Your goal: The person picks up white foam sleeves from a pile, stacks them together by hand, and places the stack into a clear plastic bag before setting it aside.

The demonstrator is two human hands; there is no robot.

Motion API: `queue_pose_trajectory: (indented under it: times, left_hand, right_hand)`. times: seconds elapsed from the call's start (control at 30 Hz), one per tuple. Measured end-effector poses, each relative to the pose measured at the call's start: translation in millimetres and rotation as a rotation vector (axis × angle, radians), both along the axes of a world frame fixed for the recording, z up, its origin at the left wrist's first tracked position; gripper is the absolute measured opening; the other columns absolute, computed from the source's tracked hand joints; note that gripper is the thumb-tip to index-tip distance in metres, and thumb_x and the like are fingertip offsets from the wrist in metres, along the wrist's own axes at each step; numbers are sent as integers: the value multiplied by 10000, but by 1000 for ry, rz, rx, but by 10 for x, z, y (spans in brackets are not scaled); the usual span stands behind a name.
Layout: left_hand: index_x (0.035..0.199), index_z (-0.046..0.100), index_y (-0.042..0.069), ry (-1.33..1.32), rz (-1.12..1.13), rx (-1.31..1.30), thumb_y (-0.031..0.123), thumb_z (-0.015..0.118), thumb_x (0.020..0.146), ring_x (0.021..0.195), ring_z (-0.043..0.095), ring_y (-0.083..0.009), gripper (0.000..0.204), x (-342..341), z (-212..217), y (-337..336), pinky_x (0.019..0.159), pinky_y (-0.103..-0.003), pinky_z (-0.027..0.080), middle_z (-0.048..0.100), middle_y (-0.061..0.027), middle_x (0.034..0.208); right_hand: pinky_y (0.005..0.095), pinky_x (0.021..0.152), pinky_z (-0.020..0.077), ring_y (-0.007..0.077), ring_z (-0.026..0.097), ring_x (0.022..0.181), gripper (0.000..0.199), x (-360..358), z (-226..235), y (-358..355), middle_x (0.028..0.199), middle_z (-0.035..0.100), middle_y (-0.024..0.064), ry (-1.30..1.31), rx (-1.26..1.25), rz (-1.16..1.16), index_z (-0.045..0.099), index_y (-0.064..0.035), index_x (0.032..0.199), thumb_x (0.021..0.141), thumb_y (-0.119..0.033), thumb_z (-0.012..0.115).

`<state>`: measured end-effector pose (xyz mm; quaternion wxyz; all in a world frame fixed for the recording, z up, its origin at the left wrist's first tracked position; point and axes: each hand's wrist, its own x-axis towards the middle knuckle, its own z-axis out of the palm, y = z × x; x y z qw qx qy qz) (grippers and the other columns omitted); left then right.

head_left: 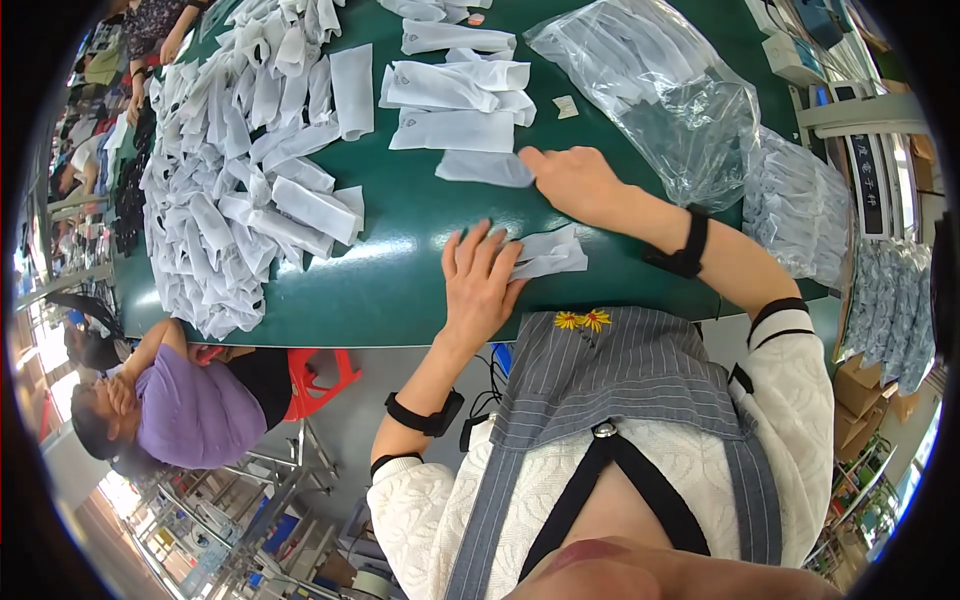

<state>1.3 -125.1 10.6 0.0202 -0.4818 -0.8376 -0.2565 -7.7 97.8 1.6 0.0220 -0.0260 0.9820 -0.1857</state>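
My left hand [478, 285] lies with fingers spread on the green table [400, 270] near its front edge. Its thumb side rests against the left end of a small, thin whitish fabric piece [556, 252]. Farther off, my right hand [578, 185] is closed, thumb and finger pinching the right end of a greyish sheer fabric piece [482, 168]. That piece lies flat at the near end of a row of similar folded white pieces [452, 131], which partly overlap one another. Both wrists wear black bands.
A large heap of white fabric pieces [225, 170] covers the table's left side. At back right lies a clear plastic bag [665, 90] of white pieces, beside more bagged bundles [795, 205]. A small paper tag [566, 107] lies near the row. Another person [205, 405] sits at left.
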Motion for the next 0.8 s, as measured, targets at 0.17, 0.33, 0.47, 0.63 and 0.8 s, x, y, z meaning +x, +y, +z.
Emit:
queue_pose_trajectory:
  times: [0.17,0.33,0.47,0.63,0.8]
  left_hand:
    - [1135,579,48,134,5,-40,221,773,686,1105,502,-321,519,-149,112,-46,1011,-480,326,553,-132,1181]
    - [1130,579,60,-1,20,14,259,790,682,1125,485,-333,533,-88,-165,-47,990,-470,327,542,-131,1210]
    - [1147,570,68,-46,35,-19,270,796,681,1140,475,-334,555,-36,-108,54,971,-478,328,518,-137,1241]
    - [1146,571,72,-6,40,-25,293,817,657,1148,473,-337,591,-51,12,-41,971,-502,319,508,-141,1247]
    - [1087,582,70,94,45,-58,329,835,612,1170,462,-340,597,-208,214,-63,995,-501,303,511,-142,1226]
  right_hand:
    - [406,708,523,306,642,798,280,58,79,164,765,591,184,-297,-346,355,598,-53,1084,810,-71,548]
    - [397,712,527,303,629,853,275,-240,240,-184,914,590,150,194,-144,185,612,-39,1068,797,-68,572]
    - [388,689,526,288,620,857,268,-603,176,-287,962,564,127,393,101,100,619,-41,1034,766,-56,607]
    - [379,663,523,276,618,848,269,-380,179,-103,942,556,125,142,24,273,621,-55,1030,760,-56,614]
    - [373,658,521,277,624,852,229,21,148,46,957,552,122,14,-67,529,611,-70,996,767,-68,616]
